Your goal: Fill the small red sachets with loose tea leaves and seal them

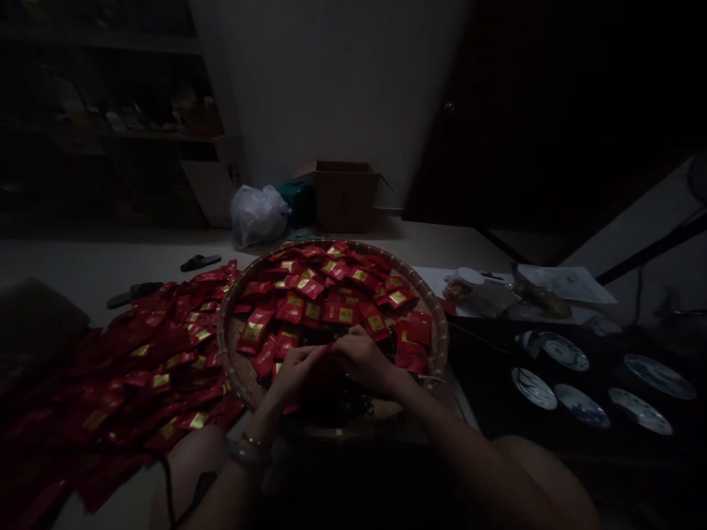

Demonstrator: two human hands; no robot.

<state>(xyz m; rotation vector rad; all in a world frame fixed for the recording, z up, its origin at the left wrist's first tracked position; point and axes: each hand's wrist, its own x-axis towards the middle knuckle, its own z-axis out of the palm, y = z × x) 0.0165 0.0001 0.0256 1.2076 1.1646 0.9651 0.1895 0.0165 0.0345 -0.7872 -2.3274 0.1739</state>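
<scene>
In the head view, a round woven bamboo tray [440,324] lies in front of me, heaped with red packets [345,315] bearing gold labels. Over its near side my left hand [295,372] and my right hand [365,358] meet, fingers closed at a dim red packet [325,355]. My fingers cover most of that packet, and poor light blurs its outline. Beneath my hands, small dark loose pieces [359,401] are scattered on the tray; I cannot make out what they are. A bracelet [251,450] circles my left wrist.
Many more red packets [160,379] spread across the floor at left, near dark slippers [199,262]. Behind the tray stand a white plastic bag [258,213] and an open cardboard box [347,199]. Several patterned plates [582,405] rest on a dark surface at right.
</scene>
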